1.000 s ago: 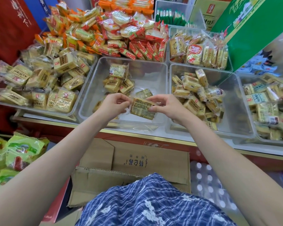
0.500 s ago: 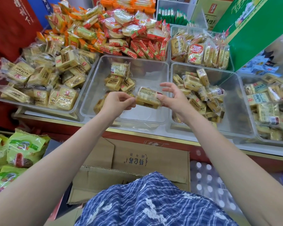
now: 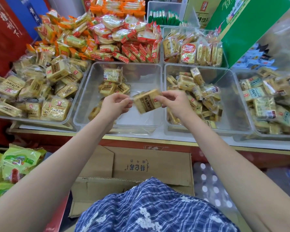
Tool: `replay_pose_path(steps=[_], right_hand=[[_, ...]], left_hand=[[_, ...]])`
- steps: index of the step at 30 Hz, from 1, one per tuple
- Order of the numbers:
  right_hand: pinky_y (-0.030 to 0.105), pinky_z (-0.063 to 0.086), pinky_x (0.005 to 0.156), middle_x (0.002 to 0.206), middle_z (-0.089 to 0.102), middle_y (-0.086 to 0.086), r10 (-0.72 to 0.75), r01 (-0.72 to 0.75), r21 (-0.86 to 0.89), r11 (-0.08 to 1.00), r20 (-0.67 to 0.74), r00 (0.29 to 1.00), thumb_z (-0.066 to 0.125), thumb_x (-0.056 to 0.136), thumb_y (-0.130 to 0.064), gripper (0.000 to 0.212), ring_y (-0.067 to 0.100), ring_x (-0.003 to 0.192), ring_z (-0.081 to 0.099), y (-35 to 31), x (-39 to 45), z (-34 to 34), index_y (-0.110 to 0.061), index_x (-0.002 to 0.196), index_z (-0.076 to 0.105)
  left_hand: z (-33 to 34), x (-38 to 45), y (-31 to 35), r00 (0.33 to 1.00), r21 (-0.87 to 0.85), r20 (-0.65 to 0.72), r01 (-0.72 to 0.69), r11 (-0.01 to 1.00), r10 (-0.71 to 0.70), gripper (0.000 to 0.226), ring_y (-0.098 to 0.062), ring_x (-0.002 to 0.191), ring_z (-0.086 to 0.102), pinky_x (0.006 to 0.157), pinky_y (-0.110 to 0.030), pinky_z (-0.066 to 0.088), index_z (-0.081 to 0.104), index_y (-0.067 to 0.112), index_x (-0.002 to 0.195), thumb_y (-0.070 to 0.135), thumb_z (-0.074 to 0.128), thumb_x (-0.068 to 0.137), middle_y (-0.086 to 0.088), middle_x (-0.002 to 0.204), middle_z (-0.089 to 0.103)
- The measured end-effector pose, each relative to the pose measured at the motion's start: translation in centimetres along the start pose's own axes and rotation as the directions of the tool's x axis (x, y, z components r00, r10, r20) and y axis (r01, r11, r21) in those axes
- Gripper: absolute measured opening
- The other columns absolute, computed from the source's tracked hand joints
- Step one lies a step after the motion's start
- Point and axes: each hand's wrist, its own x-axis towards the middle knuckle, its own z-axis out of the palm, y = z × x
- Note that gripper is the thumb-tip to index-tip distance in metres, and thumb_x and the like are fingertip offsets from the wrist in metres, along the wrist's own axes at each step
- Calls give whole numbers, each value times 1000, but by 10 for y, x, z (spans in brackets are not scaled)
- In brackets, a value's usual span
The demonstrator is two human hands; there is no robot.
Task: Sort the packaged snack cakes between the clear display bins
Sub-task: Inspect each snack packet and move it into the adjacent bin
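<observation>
Cake, pinched at its wrapper ends between the fingers of the left hand and right hand, is held above the middle bin for checking; release into the matching bin is judged next.

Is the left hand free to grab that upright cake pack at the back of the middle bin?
Probably not yet: the left hand pinches the held cake pack with the right hand; the upright pack itself lies unobstructed.
</observation>
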Motion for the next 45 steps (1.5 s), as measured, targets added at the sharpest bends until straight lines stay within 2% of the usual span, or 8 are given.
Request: replay_pose_path(steps=[4,8,14,23,29,33,37,45], right_hand=[[24,54,78,98,67,-1,148,-71,197,978,-407,901,67,88,-21,25,11,90,64,3,5,-30,-8,109,64],[26,55,79,94,67,-2,374,-112,463,879,-525,765,57,95,-23,6,10,86,65,14,15,-61,-17,95,59],[21,42,62,88,64,0,202,-321,-135,937,-542,816,53,96,-27,20,14,80,59,41,-2,-59,-9,96,63],[21,45,68,84,57,-5,-24,-28,-228,973,-224,974,55,93,-19,17,11,79,55,17,12,-8,-8,107,58],[23,41,70,90,58,1,-16,43,-373,927,76,997,58,92,-17,21,14,81,54,23,46,58,-8,110,60],[24,40,74,106,64,8,1,200,-522,829,360,933,65,88,-21,30,18,90,56,18,70,109,-7,114,62],[23,38,77,127,55,7,202,306,-579,756,651,732,70,85,-29,50,18,109,52,19,79,156,-8,128,55],[31,51,88,119,56,11,368,24,-562,827,574,732,76,80,-20,50,24,99,60,42,90,200,-2,122,56]], left_hand=[[9,4,5,990,74,124,58,996,-67,12,-14,86,64,67,-20,49,58,17,99,6,54,94,-6,104,65],[27,5,8,989,64,120,78,995,-85,13,-14,83,63,72,-21,49,58,18,97,6,53,94,-5,97,65],[37,8,-1,986,72,109,119,990,-126,16,-13,80,62,75,-22,49,55,9,110,4,48,96,-5,94,63],[-2,18,-22,998,434,-62,14,901,14,22,-16,81,56,62,-26,45,53,14,113,8,49,93,-6,104,62],[-60,22,-47,990,614,-127,27,789,65,30,-20,99,53,86,-33,43,51,6,123,7,49,93,-3,109,56],[-84,21,-66,994,695,-56,-28,718,92,33,-25,112,54,93,-31,38,52,4,125,3,48,93,-11,122,59],[-86,27,-77,988,749,-70,-39,661,137,36,-25,121,50,100,-32,29,52,10,127,6,50,91,-7,128,58],[-83,39,-79,995,794,-91,43,607,49,45,-20,124,45,104,-34,20,44,17,132,11,53,89,-2,132,51]])
